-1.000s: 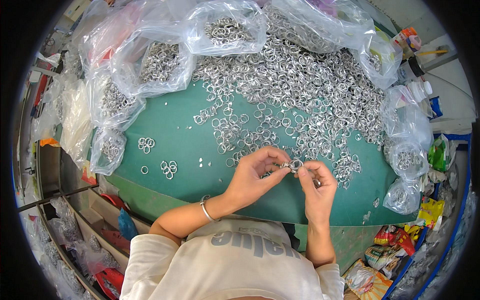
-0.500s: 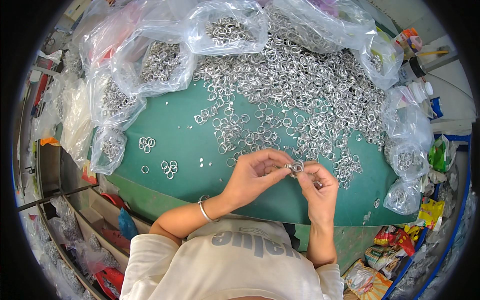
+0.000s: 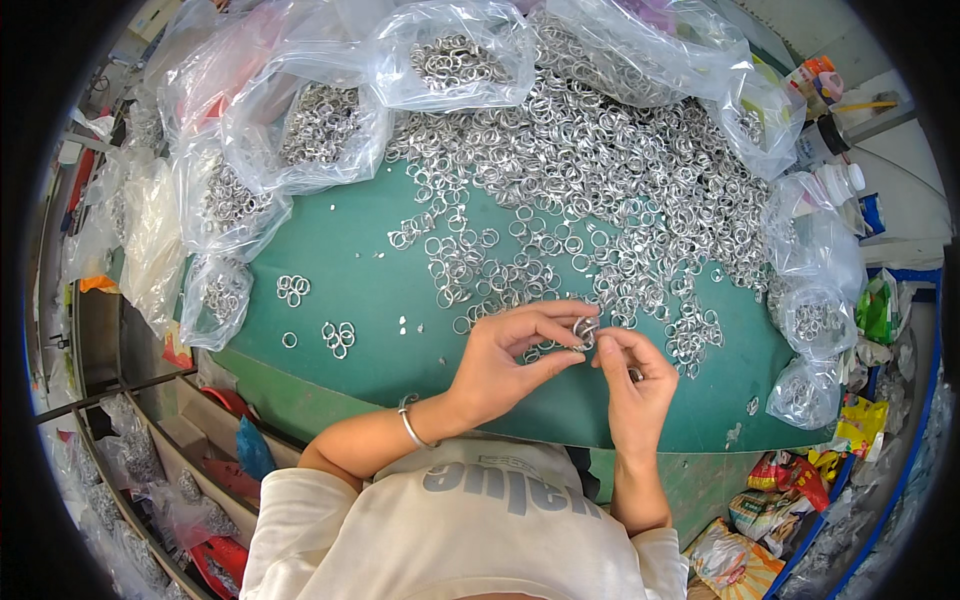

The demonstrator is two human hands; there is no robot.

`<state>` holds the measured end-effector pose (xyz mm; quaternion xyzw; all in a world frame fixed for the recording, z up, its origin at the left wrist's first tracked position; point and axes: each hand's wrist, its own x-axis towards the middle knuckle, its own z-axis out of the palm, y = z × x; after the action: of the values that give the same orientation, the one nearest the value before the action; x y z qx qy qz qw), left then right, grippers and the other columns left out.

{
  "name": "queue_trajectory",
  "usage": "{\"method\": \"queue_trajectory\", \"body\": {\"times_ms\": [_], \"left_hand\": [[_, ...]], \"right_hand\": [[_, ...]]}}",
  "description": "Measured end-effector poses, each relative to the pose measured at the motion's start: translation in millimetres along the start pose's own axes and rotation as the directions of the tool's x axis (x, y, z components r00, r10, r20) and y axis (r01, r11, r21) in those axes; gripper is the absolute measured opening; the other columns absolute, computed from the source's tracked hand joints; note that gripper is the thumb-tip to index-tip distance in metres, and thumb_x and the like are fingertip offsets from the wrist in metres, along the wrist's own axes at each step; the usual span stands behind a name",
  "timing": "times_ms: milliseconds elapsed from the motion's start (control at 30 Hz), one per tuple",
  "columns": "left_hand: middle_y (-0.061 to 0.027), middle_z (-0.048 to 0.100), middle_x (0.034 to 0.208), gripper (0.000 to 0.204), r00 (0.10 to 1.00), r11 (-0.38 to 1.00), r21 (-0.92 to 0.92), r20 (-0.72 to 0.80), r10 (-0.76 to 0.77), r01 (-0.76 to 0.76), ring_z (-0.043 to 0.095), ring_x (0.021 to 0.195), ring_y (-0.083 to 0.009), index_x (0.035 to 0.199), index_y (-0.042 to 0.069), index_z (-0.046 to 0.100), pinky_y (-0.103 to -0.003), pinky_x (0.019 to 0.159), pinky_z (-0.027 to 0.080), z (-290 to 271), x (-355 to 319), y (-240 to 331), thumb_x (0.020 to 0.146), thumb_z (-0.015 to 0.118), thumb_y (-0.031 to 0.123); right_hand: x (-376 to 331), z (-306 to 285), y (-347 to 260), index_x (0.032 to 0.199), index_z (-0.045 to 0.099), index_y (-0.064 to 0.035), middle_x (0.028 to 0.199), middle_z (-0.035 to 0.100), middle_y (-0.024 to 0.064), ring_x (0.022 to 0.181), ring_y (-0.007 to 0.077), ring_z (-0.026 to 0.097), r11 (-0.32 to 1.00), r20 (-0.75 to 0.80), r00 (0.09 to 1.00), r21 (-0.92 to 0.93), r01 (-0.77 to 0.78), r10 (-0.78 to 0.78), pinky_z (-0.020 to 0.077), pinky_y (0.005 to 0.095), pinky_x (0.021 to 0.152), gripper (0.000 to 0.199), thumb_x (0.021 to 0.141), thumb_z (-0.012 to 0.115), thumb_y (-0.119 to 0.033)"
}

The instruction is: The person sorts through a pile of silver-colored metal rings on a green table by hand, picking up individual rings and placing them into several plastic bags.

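Observation:
Between its thumb and fingertips, my left hand pinches a few silver metal rings above the near part of the table. Close by on the right, my right hand has its fingers curled, with thumb and forefinger tips just beside those rings. A shiny metal ring shows among its curled fingers; how many it holds is hidden. Beyond both hands, loose rings lie scattered on the green table top, thickening into a large heap toward the far right.
Clear plastic bags of rings line the far edge, with more bags at the left and right. Small ring groups lie at the table's left. Compartmented shelving stands lower left; colourful packets sit lower right.
The right fingertips have come slightly away from the rings in my left hand. Those rings have turned and sit a little differently in the left pinch. The heap looks unchanged.

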<state>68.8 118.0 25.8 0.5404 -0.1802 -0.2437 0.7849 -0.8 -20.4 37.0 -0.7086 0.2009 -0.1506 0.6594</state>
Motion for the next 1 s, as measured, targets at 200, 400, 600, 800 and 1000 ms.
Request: {"method": "queue_trajectory", "body": {"times_ms": [200, 400, 600, 800, 1000], "left_hand": [[-0.0227, 0.056, 0.123, 0.017, 0.992, 0.97, 0.212, 0.042, 0.116, -0.122, 0.058, 0.112, -0.0278, 0.092, -0.004, 0.066, -0.037, 0.093, 0.051, -3.8, -0.9, -1.4, 0.076, 0.069, -0.009], [-0.0213, 0.057, 0.122, 0.017, 0.976, 0.917, 0.34, 0.023, 0.216, -0.211, 0.058, 0.112, -0.029, 0.09, -0.003, 0.066, -0.037, 0.092, 0.051, -0.7, 0.8, -0.1, 0.074, 0.071, -0.006], [-0.0118, 0.062, 0.107, 0.023, 0.957, 0.882, 0.383, 0.019, 0.289, -0.274, 0.062, 0.098, -0.0228, 0.094, 0.004, 0.063, -0.033, 0.083, 0.052, 1.1, -0.3, -3.9, 0.074, 0.071, -0.004], [-0.0124, 0.061, 0.106, 0.025, 0.987, 0.951, 0.276, -0.045, 0.157, -0.139, 0.062, 0.094, -0.0233, 0.099, 0.002, 0.062, -0.031, 0.079, 0.052, 2.9, 0.5, 1.2, 0.076, 0.069, -0.003], [-0.0123, 0.062, 0.102, 0.019, 0.996, 0.887, 0.453, 0.061, 0.067, -0.087, 0.062, 0.09, -0.0175, 0.101, -0.004, 0.065, -0.028, 0.077, 0.053, -2.2, 11.4, 17.9, 0.082, 0.064, -0.004]], "right_hand": [[4.7, -4.6, -11.5, 0.097, 0.066, 0.0011, 0.066, 0.054, -0.0033, 0.052, -0.0014, 0.036, 0.853, 0.184, 0.917, 0.339, -0.397, 0.354, 0.0243, 0.0172, 0.045, 0.011, 0.088, 0.064, -0.005], [3.8, -4.2, -6.5, 0.096, 0.063, -0.0005, 0.071, 0.056, -0.0027, 0.05, -0.0026, 0.033, 0.8, 0.206, 0.907, 0.428, -0.421, 0.367, 0.0187, 0.0168, 0.044, 0.009, 0.088, 0.063, -0.004], [0.6, 4.9, -7.4, 0.089, 0.061, -0.0019, 0.062, 0.048, -0.0081, 0.05, -0.0028, 0.032, 0.955, 0.05, 0.979, 0.213, -0.205, 0.199, 0.0198, 0.0175, 0.045, 0.004, 0.086, 0.062, 0.0], [0.5, 7.4, -3.9, 0.085, 0.061, -0.0027, 0.057, 0.044, -0.0082, 0.049, -0.0014, 0.03, 0.999, -0.016, 0.999, -0.004, -0.037, 0.037, 0.0206, 0.0185, 0.045, 0.01, 0.079, 0.066, 0.004], [-0.4, 9.5, -2.7, 0.084, 0.062, -0.0032, 0.068, 0.057, -0.0014, 0.046, 0.0023, 0.032, 0.921, -0.034, 0.969, -0.321, 0.22, -0.243, 0.0238, 0.021, 0.042, 0.017, 0.071, 0.068, 0.006]]}}
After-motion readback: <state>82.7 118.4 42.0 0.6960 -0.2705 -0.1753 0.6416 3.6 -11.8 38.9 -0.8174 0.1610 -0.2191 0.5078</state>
